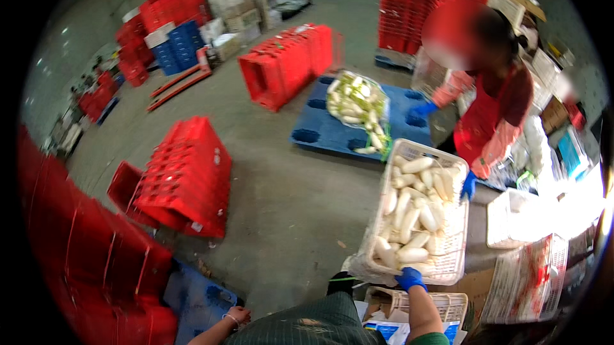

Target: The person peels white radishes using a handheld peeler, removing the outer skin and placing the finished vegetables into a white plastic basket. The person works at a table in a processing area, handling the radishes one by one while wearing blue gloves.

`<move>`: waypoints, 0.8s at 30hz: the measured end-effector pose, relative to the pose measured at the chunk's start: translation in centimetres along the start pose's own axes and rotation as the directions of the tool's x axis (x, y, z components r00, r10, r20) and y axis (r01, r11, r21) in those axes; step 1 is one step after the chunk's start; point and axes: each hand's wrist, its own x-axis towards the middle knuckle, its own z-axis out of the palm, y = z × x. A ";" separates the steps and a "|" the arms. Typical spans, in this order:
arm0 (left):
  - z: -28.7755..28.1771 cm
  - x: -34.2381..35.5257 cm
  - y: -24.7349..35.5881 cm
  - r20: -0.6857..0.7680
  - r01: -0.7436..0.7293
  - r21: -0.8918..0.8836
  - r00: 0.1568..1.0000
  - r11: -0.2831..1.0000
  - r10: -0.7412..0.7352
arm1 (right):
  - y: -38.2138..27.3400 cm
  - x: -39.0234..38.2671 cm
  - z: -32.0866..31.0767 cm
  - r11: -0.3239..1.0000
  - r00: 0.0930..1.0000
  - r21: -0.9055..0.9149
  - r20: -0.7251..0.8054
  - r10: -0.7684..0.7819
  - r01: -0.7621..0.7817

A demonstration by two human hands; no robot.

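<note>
My right hand [410, 278], in a blue glove, grips the near rim of a white plastic crate [459, 242]. Several white daikon radishes [409, 220] fill the crate. My left hand [238, 315], ungloved and with a band at the wrist, hangs low at my left side with its fingers curled in and nothing visible in them. Nearest to it is a blue pallet [192, 297]. Across from me, a person in a red apron [473, 124] has one blue-gloved hand [469, 185] at the crate's right side and the other hand [423, 109] over another blue pallet [400, 128].
More radishes with green leaves [357, 100] lie in a bag on the far pallet. Red crates [185, 178] stand at left, with further red crates [288, 63] beyond. Tall red stacks [409, 6] rise at the back. White crates [521, 281] and a carton sit at right.
</note>
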 end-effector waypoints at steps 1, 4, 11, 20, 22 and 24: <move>0.6 0.2 1.8 0.008 0.061 -0.016 0.998 0.998 -0.061 | 0.1 1.1 -0.1 0.999 0.997 0.037 0.070 -0.023 0.020; 6.0 -4.4 12.3 -0.009 0.062 0.266 0.998 0.962 -0.061 | 0.7 1.9 -2.1 0.991 0.962 0.025 0.239 -0.130 0.128; 13.2 -0.4 27.0 -0.043 -0.150 0.287 0.985 0.946 0.169 | 1.0 3.1 -4.5 0.979 0.771 0.131 0.604 -0.205 0.158; 13.9 2.9 33.8 0.009 -0.221 0.510 0.968 0.831 0.251 | 1.2 4.1 -1.9 0.982 0.853 0.092 0.488 -0.187 0.162; 11.6 3.7 34.7 -0.044 -0.230 0.516 0.955 0.825 0.294 | 0.3 4.2 -3.6 0.984 0.837 0.098 0.518 -0.176 0.146; 10.1 3.6 36.2 -0.125 -0.177 0.464 0.957 0.868 0.262 | -1.0 3.3 -6.7 0.986 0.889 0.118 0.428 -0.161 0.121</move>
